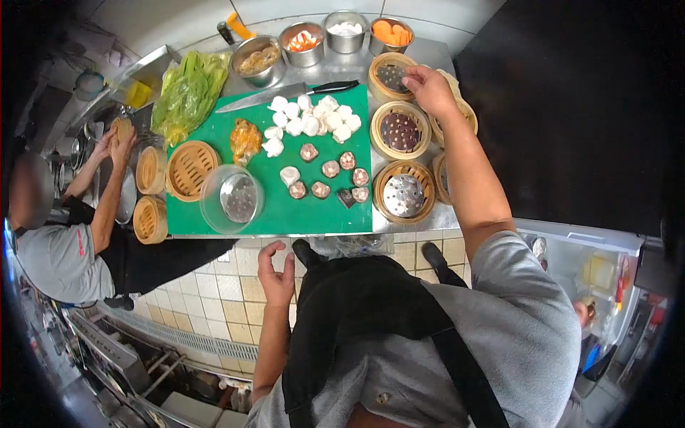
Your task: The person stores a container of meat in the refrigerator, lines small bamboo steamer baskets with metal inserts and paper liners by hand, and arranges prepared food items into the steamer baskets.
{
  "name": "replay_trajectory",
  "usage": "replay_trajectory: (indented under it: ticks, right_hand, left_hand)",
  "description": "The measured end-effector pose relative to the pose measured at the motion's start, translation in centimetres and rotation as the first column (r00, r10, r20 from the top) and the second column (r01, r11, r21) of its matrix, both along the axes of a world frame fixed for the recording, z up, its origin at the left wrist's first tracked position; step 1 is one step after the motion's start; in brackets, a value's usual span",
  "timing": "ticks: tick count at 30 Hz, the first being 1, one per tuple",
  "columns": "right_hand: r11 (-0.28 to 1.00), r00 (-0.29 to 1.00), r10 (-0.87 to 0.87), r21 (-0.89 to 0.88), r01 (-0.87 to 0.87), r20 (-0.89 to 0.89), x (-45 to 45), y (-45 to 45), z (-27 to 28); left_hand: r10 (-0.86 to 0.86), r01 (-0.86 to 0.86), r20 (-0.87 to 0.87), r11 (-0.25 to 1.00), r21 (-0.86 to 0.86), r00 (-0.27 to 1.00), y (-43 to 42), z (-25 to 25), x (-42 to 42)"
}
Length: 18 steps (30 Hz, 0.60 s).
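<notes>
At the upper right, my right hand reaches over a round bamboo steamer, fingers closed at the edge of its perforated metal disc. Just below, another steamer contains a dark perforated disc, and a third a shiny silver one. Off the counter's front edge, my left hand hangs with thumb and fingers apart, holding nothing. White balls and several dark, speckled pieces lie on the green cutting board.
A knife lies behind the white balls. Metal bowls line the wall, near bagged greens. A clear tub and slatted steamer sit at the board's left. A co-worker handles a steamer at left.
</notes>
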State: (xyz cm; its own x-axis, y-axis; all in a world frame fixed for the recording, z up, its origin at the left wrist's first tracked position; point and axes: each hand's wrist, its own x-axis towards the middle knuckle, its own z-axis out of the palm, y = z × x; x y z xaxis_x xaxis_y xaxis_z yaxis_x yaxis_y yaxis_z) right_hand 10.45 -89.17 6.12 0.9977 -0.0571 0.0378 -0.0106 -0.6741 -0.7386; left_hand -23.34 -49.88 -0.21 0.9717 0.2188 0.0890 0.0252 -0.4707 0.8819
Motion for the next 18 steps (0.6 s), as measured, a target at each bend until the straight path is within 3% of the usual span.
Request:
replay_trajectory:
  ticks: [5, 8, 10, 13, 15, 18]
  right_hand:
    - [0.975, 0.996, 0.09, 0.204, -0.087, -0.005, -2.4, 1.3, -1.8]
    - [0.97, 0.996, 0.083, 0.232, -0.077, -0.014, -6.7, 2.4, -0.7]
    - [0.974, 0.996, 0.083, 0.212, -0.075, -0.029, -9.9, 3.1, -0.6]
    - [0.971, 0.985, 0.085, 0.233, -0.049, -0.147, -14.2, 5.0, 0.9]
    - [0.958, 0.971, 0.134, 0.278, -0.076, -0.197, -15.4, 5.5, 0.7]
    - [0.979, 0.981, 0.053, 0.203, -0.015, -0.185, -14.8, 5.6, 0.7]
  left_hand:
    - [-0.009, 0.006, 0.032, 0.996, 0.083, 0.999, -0.5, 1.1, 3.0]
    - [-0.041, 0.041, 0.018, 0.999, -0.016, 0.999, -0.8, 1.4, 5.8]
    - [-0.143, 0.15, 0.083, 0.984, -0.096, 0.986, -0.7, 0.8, 7.4]
    - [-0.2, 0.206, 0.051, 0.96, -0.191, 0.978, -1.1, 0.2, 9.2]
    - [-0.211, 0.212, 0.027, 0.956, -0.203, 0.977, -0.7, -0.9, 10.0]
    - [-0.21, 0.216, 0.049, 0.936, -0.278, 0.976, -0.1, -3.1, 10.7]
